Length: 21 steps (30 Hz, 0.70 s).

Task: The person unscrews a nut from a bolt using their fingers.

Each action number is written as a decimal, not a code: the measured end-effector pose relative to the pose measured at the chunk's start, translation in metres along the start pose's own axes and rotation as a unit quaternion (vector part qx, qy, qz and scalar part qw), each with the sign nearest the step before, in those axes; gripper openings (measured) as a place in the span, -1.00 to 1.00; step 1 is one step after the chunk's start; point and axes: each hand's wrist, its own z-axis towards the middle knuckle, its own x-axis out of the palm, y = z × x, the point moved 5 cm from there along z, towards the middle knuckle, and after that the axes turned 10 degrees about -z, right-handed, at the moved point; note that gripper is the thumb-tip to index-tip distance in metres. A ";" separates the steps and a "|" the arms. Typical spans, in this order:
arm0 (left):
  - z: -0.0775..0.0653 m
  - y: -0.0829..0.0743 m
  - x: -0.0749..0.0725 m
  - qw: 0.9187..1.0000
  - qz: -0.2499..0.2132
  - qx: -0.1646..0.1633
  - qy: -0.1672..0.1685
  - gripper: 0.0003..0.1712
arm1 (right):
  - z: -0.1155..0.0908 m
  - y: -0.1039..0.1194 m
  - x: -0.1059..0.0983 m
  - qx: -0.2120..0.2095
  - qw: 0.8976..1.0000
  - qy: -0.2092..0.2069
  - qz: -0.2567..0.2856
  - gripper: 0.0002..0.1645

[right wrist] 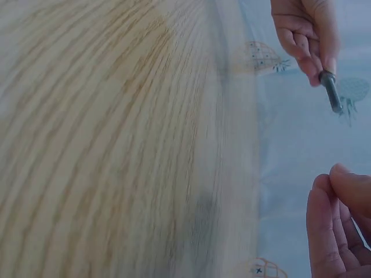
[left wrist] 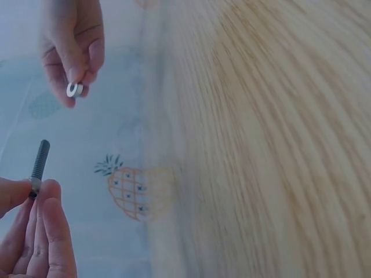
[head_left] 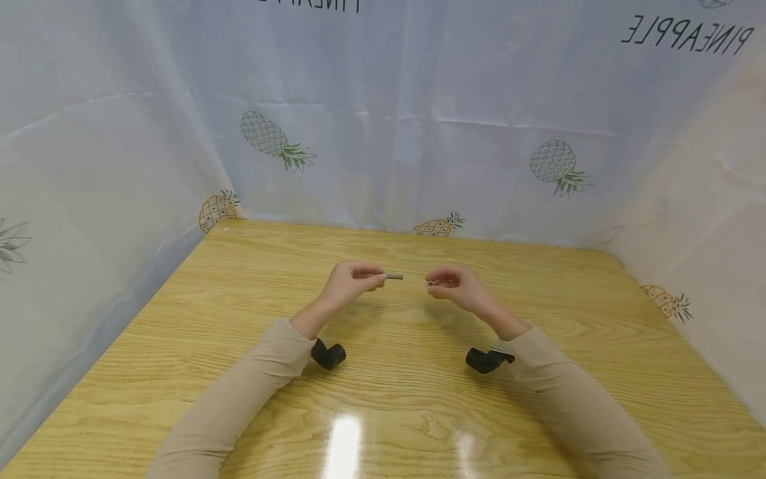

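My left hand (head_left: pixel 352 279) pinches a threaded metal bolt (head_left: pixel 394 277) by its head between thumb and fingertips. The shank of the bolt (left wrist: pixel 40 159) points away from the fingers toward the other hand, with its threads visible in the left wrist view. Across a short gap, my right hand (head_left: pixel 456 286) pinches a small metal nut (head_left: pixel 430 284) at its fingertips. The hole of the nut (left wrist: pixel 72 90) shows in the left wrist view; in the right wrist view the fingers hide it. Bolt and nut are apart, both held above the table.
A wood-grain table (head_left: pixel 407 412) lies beneath both hands. White cloth (head_left: pixel 383 166) printed with pineapples hangs behind the table and at its sides. Black wrist mounts (head_left: pixel 328 355) sit below each forearm's cuff.
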 end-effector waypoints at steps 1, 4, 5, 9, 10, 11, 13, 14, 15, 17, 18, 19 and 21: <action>0.000 0.001 -0.001 1.000 0.004 -0.001 -0.001 -0.63 | 0.000 -0.003 -0.001 0.002 1.000 0.000 -0.005 -0.55; 0.000 0.003 -0.004 1.000 0.019 -0.012 -0.003 -0.64 | -0.002 -0.012 -0.005 0.008 1.000 0.003 -0.021 -0.55; 0.000 0.004 -0.006 1.000 0.024 -0.018 -0.004 -0.65 | -0.002 -0.015 -0.006 0.009 1.000 0.006 -0.023 -0.55; 0.000 0.007 -0.009 0.998 0.048 -0.034 0.001 -0.66 | -0.002 -0.023 -0.009 0.011 0.999 0.020 -0.025 -0.57; 0.000 0.008 -0.010 0.998 0.052 -0.037 0.003 -0.66 | -0.002 -0.024 -0.009 0.010 0.999 0.025 -0.024 -0.57; 0.000 0.008 -0.011 0.998 0.057 -0.036 0.006 -0.65 | -0.002 -0.026 -0.010 0.009 0.999 0.029 -0.027 -0.58; 0.000 0.009 -0.012 0.997 0.064 -0.034 0.011 -0.64 | -0.002 -0.028 -0.010 0.009 0.999 0.037 -0.032 -0.58; 0.000 0.010 -0.013 0.997 0.066 -0.033 0.012 -0.63 | -0.003 -0.029 -0.010 0.009 0.999 0.040 -0.034 -0.59; 0.000 0.011 -0.013 0.997 0.066 -0.033 0.014 -0.63 | -0.003 -0.029 -0.010 0.010 0.998 0.041 -0.037 -0.59; 0.001 0.012 -0.014 0.997 0.069 -0.029 0.017 -0.64 | -0.003 -0.030 -0.010 0.008 0.998 0.043 -0.045 -0.61; 0.001 0.012 -0.014 0.997 0.069 -0.029 0.016 -0.64 | -0.004 -0.030 -0.010 0.007 0.998 0.044 -0.046 -0.61; 0.001 0.012 -0.015 0.997 0.070 -0.030 0.017 -0.65 | -0.004 -0.030 -0.010 0.007 0.998 0.044 -0.049 -0.62; 0.001 0.013 -0.016 0.997 0.071 -0.031 0.016 -0.66 | -0.005 -0.031 -0.010 0.008 0.997 0.047 -0.057 -0.63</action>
